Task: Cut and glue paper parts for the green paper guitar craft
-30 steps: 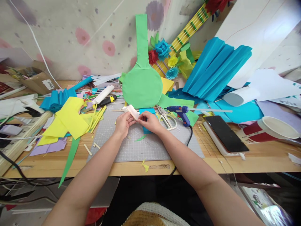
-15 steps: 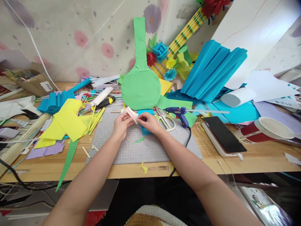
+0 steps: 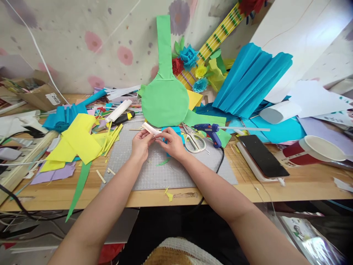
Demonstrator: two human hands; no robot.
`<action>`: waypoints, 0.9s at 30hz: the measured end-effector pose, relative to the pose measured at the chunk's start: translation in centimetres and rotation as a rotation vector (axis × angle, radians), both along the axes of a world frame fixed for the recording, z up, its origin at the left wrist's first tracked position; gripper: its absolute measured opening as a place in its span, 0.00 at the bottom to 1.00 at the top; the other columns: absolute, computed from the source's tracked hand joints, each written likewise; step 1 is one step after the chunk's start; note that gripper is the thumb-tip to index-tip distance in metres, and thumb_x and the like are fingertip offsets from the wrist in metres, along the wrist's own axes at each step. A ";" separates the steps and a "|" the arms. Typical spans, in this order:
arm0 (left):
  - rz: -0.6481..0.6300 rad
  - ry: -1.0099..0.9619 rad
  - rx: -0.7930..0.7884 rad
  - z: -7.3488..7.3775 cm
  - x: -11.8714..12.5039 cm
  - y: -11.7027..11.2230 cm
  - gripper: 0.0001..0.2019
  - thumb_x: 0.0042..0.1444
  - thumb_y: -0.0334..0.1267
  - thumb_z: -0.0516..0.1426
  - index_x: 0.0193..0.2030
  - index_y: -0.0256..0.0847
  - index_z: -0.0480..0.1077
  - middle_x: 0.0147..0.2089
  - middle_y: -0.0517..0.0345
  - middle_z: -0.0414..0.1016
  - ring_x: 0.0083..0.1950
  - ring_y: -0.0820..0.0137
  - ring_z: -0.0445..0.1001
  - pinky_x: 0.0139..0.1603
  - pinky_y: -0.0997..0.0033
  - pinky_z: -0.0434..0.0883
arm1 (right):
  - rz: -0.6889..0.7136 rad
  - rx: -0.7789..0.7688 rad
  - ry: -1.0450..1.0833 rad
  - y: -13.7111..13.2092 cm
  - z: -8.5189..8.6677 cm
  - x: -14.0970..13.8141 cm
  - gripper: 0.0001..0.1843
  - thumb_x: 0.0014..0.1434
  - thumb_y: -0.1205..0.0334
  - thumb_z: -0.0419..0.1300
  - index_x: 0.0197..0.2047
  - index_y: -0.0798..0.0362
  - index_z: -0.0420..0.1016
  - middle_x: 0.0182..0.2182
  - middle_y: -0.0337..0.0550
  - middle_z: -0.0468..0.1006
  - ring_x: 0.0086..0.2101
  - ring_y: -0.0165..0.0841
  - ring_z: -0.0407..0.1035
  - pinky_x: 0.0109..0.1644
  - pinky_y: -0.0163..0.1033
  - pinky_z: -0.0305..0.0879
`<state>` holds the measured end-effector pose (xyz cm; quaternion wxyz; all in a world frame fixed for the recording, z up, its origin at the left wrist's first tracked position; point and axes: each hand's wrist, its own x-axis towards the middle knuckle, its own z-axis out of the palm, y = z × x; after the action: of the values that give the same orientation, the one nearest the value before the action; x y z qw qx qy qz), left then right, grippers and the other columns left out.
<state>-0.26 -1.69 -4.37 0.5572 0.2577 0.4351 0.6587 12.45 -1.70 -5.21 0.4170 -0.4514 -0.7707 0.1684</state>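
Left hand [image 3: 140, 145] and right hand [image 3: 173, 143] pinch a white paper strip [image 3: 149, 128].
Fingertips close together at mid-frame, they work over the grey cutting mat [image 3: 165, 178].

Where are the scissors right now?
In the head view, the scissors lie just right of centre on the grey mat, between the right hand and the blue glue gun.
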 end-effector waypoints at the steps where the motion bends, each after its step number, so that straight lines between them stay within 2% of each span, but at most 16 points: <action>1: -0.001 0.002 0.000 0.0 0.0 0.0 0.12 0.34 0.27 0.63 0.30 0.35 0.69 0.29 0.59 0.75 0.30 0.75 0.73 0.34 0.73 0.70 | -0.009 -0.003 -0.002 0.0 -0.1 -0.1 0.09 0.52 0.60 0.59 0.38 0.49 0.76 0.35 0.41 0.69 0.31 0.26 0.64 0.35 0.32 0.60; 12: 0.019 0.010 -0.020 0.0 0.1 0.1 0.12 0.34 0.26 0.62 0.29 0.35 0.68 0.28 0.60 0.74 0.29 0.76 0.72 0.31 0.76 0.70 | -0.030 -0.017 0.093 0.3 -0.2 -0.3 0.07 0.52 0.59 0.60 0.33 0.49 0.78 0.30 0.40 0.70 0.29 0.26 0.63 0.34 0.33 0.60; 17: 0.005 0.016 -0.020 0.0 0.1 0.0 0.12 0.34 0.25 0.62 0.29 0.35 0.68 0.28 0.61 0.73 0.28 0.76 0.72 0.31 0.76 0.71 | -0.001 -0.089 0.169 0.4 -0.3 -0.4 0.07 0.51 0.60 0.60 0.33 0.50 0.78 0.30 0.39 0.69 0.25 0.24 0.60 0.32 0.33 0.60; 24: 0.006 0.042 -0.024 0.1 -0.2 0.0 0.12 0.34 0.25 0.61 0.28 0.36 0.66 0.27 0.61 0.72 0.29 0.75 0.72 0.33 0.72 0.72 | -0.032 -0.087 0.257 1.0 -0.7 0.1 0.10 0.48 0.71 0.54 0.34 0.53 0.73 0.28 0.38 0.65 0.27 0.26 0.61 0.32 0.33 0.60; 27: 0.002 0.056 -0.019 0.1 -0.2 -0.1 0.12 0.33 0.26 0.62 0.28 0.37 0.65 0.27 0.62 0.72 0.30 0.74 0.73 0.35 0.69 0.73 | -0.078 -0.092 0.280 1.2 -0.8 0.3 0.11 0.47 0.71 0.52 0.33 0.53 0.71 0.27 0.37 0.65 0.28 0.27 0.61 0.32 0.33 0.60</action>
<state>-0.50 -1.74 -4.25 0.5466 0.2703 0.4571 0.6474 12.75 -0.46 -5.97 0.5057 -0.4718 -0.6782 0.2485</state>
